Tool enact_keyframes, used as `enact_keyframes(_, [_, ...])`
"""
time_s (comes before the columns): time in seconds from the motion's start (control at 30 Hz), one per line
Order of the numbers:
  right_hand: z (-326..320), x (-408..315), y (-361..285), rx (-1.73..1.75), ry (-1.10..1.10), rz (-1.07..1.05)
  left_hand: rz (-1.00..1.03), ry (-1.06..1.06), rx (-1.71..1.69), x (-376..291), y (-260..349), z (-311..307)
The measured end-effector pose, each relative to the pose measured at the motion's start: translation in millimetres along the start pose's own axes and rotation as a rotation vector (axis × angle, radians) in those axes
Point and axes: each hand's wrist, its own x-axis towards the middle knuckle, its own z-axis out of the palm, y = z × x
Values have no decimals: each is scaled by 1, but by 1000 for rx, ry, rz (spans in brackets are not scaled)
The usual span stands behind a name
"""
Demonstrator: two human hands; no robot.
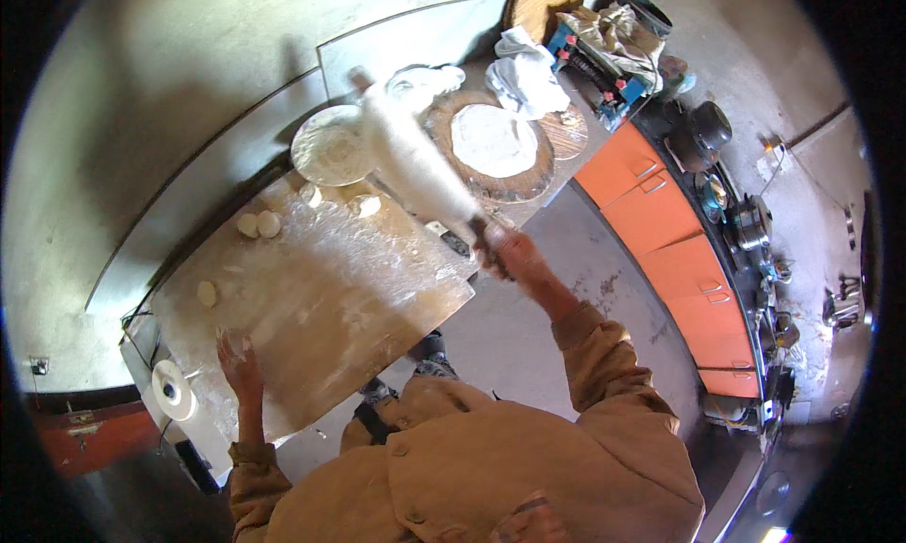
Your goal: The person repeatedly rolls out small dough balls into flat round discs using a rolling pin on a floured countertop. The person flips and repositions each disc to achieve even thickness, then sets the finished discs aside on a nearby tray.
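Observation:
In my right hand (pixel 511 251) is one dark handle of a large, pale rolling pin (pixel 421 164). The pin is blurred and tilts up and away to the left, over the far right end of a floured wooden board (pixel 340 316). My left hand (pixel 241 362) is at the board's left side, holding nothing, its floury fingers apart. Beyond it lies a small dough piece (pixel 207 294). Two more dough pieces (pixel 268 224) sit side by side farther back. Torn-looking dough bits (pixel 366 205) are close to a wide basin of flour (pixel 329 147), partly hidden by the pin.
Behind the pin, a flat white round (pixel 493 139) rests on a round wooden block (pixel 545 171). White bags (pixel 524 76) and a blue machine with red knobs (pixel 630 90) stand beyond. A white disc-shaped object (pixel 173 391) is at left. Orange cabinets (pixel 658 217) line the right.

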Motion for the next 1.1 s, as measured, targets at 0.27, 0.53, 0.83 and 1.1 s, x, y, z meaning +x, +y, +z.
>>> enact_keyframes(0.27, [-144,96,60,-404,656,-113,158,145,284,-17,-5,31])
enact_keyframes(0.53, [-121,161,141,-702,959,-189,83,149,209,-14,17,21])
enact_keyframes(0.83, [-74,203,159,-799,805,-222,19,213,-96,-20,-2,36])
enact_keyframes(1.1, [-61,223,165,-1163,501,-236,80,258,148,-31,7,30])
